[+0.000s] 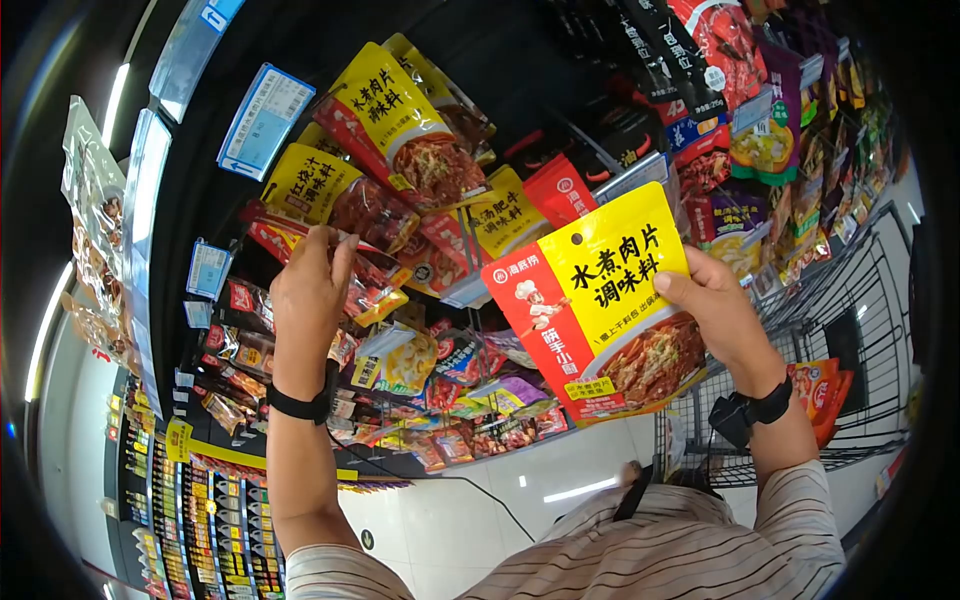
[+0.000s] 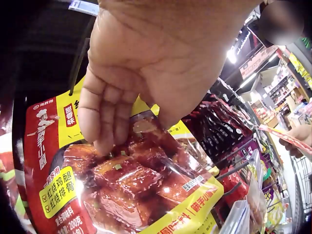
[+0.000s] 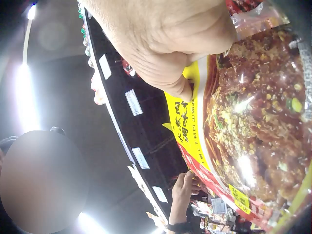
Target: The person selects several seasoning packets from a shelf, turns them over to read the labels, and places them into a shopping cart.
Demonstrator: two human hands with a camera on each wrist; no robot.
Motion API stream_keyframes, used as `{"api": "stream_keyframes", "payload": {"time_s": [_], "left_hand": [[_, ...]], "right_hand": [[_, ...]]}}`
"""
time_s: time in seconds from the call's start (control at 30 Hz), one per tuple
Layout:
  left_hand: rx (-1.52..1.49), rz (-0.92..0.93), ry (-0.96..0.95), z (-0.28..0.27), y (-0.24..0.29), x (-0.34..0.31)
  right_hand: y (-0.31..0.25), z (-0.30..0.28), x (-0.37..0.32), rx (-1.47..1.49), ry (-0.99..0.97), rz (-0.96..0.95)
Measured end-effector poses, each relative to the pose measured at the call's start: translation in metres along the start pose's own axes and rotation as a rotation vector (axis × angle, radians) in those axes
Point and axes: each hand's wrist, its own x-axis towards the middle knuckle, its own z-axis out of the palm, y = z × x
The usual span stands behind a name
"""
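Note:
My right hand [image 1: 722, 305] grips a yellow and red seasoning packet [image 1: 600, 300] by its right edge, thumb across the printed front. In the right wrist view the packet's food picture [image 3: 258, 122] fills much of the right side. My left hand [image 1: 312, 290] is at the hanging packets on the rack. In the left wrist view its fingers [image 2: 105, 107] extend loosely down over the front of a red and yellow braised-meat seasoning packet [image 2: 119, 180]. That packet's upper part is partly hidden behind the hand.
More yellow and red packets [image 1: 400, 120] hang above my left hand, with blue-edged price tags [image 1: 265, 120] beside them. Lower hooks bear mixed packets [image 1: 470, 355]. A wire shopping cart [image 1: 860, 300] stands at the right, holding a red-orange packet [image 1: 815, 395]. Black pouches [image 1: 650, 45] hang higher up.

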Motion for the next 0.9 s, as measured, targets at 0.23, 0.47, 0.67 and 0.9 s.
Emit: {"api": "stream_keyframes", "payload": {"time_s": [0.23,0.47,0.67,0.9], "left_hand": [[-0.008,0.040,0.013,0.006,-0.010,0.003],[-0.035,0.082,0.059,0.004,-0.009,-0.006],[-0.372,0.050,0.019,-0.015,0.019,-0.035],[-0.879,0.002,-0.081,-0.027,0.006,-0.033]], "right_hand": [[-0.007,0.013,-0.002,-0.007,-0.005,0.010],[-0.019,0.028,-0.010,-0.050,0.048,-0.074],[-0.039,0.042,-0.024,-0.085,0.047,-0.150],[-0.072,0.062,-0.014,-0.124,0.008,-0.243]]}}
